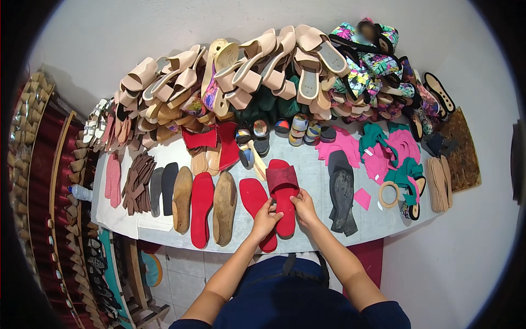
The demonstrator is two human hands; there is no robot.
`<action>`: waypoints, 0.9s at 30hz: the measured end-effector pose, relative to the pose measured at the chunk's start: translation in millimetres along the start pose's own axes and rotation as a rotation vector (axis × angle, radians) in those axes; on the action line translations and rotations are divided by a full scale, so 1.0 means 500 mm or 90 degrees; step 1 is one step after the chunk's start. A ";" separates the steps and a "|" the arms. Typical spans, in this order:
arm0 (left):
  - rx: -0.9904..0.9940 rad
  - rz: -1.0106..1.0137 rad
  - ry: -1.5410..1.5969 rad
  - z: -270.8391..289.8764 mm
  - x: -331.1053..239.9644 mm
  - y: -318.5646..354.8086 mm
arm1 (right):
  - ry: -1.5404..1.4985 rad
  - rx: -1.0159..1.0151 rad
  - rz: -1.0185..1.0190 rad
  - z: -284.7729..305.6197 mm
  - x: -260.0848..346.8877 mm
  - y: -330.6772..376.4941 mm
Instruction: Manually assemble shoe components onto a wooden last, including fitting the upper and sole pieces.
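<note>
Between my hands is a red slide sandal [285, 211] with a broad, darker red strap across its toe end. My left hand [266, 219] is closed on the sandal's left edge, and my right hand [304, 207] grips the right edge just behind the strap. Partly under it and to its left lies a red sole [253, 196], its middle hidden by my left hand. Farther left, another red sole [201, 211] rests between two wooden shoe lasts, one on its right [224, 208] and one on its left [183, 200].
Beige heeled sandals [255, 60] and multicoloured ones [367, 68] are heaped along the back. Grey-black sole pieces [341, 194], pink scraps [337, 143], a tape roll [389, 194] and tan insoles [438, 183] lie right. Brown strips [138, 186] lie left. Shelves of lasts [76, 219] stand beyond.
</note>
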State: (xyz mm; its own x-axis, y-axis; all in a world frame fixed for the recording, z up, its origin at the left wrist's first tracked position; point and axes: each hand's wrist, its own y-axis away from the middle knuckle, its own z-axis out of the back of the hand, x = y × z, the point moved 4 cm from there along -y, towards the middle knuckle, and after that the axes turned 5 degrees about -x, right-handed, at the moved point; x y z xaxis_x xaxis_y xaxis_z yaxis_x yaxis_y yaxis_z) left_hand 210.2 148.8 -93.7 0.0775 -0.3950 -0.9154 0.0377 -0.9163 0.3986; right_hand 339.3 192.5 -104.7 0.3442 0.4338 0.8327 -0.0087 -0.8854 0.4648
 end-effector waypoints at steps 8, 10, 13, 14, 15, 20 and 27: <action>-0.012 0.018 -0.029 -0.003 0.003 -0.011 | 0.034 0.013 -0.003 0.000 -0.007 -0.024; -0.023 0.009 -0.030 -0.007 0.004 -0.018 | 0.041 0.001 0.007 -0.005 -0.002 -0.032; -0.040 -0.004 -0.037 -0.009 0.007 -0.026 | 0.084 -0.009 0.025 -0.012 0.001 -0.040; -0.045 -0.006 -0.042 -0.010 0.007 -0.027 | 0.093 -0.004 0.043 -0.013 0.002 -0.042; -0.044 -0.004 -0.042 -0.010 0.008 -0.027 | 0.101 0.001 0.061 -0.014 0.002 -0.044; -0.055 -0.007 -0.064 -0.008 0.016 -0.015 | 0.137 -0.032 0.079 -0.007 -0.027 -0.038; -0.052 -0.044 -0.187 -0.007 -0.012 -0.004 | 0.337 -0.102 0.153 -0.001 -0.039 -0.034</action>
State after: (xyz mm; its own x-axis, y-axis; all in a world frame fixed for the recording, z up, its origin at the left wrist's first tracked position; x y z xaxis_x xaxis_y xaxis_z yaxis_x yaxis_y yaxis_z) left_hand 213.2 153.0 -88.9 -0.2196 -0.3452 -0.9125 0.1142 -0.9380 0.3274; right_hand 332.1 199.1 -128.4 -0.1993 0.2854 0.9375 -0.1836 -0.9506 0.2504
